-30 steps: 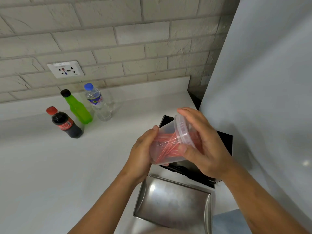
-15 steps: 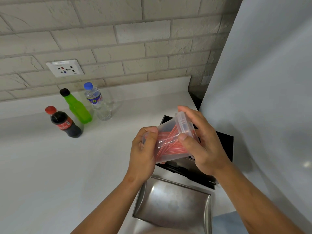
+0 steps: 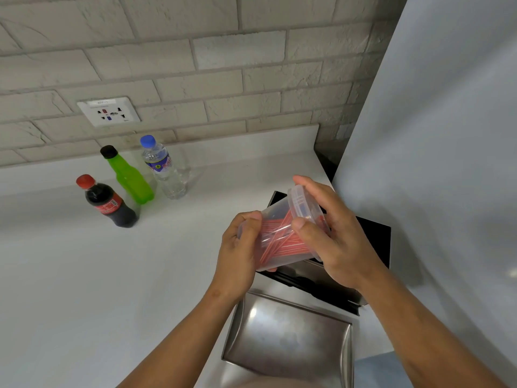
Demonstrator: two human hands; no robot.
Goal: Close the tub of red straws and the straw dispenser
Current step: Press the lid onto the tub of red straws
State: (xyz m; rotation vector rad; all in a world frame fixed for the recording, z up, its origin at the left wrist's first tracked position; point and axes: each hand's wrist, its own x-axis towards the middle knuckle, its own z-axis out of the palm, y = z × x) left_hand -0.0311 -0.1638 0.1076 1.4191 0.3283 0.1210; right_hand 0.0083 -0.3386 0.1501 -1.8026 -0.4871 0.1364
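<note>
Both hands hold a clear plastic tub [image 3: 275, 236] of red straws [image 3: 279, 240] in the air above the white countertop [image 3: 84, 275], tilted on its side so its base points left and its mouth points up and to the right. The left hand [image 3: 237, 256] wraps around the base end, fingers curled over the bottom edge of the tub. The right hand [image 3: 335, 239] closes around the mouth end, with the thumb on the near side and the fingers over the far side of the translucent lid [image 3: 300, 201], which sits on the rim; whether it is pressed fully home cannot be told. The straws lie crossed at angles inside. Directly beneath the tub stands the straw dispenser [image 3: 372, 242], a black box with its top open, and its stainless steel lid [image 3: 288, 337] is tipped toward the viewer in front of it. At the back left of the counter, well apart from the hands, three bottles stand near each other: a cola bottle [image 3: 107, 204] with a red cap, a green bottle [image 3: 127, 175] with a black cap, and a water bottle [image 3: 163, 168] with a blue cap. A white wall socket [image 3: 109, 111] is set in the pale brick wall [image 3: 223, 65] above them. A grey panel [image 3: 447, 135] rises on the right.
</note>
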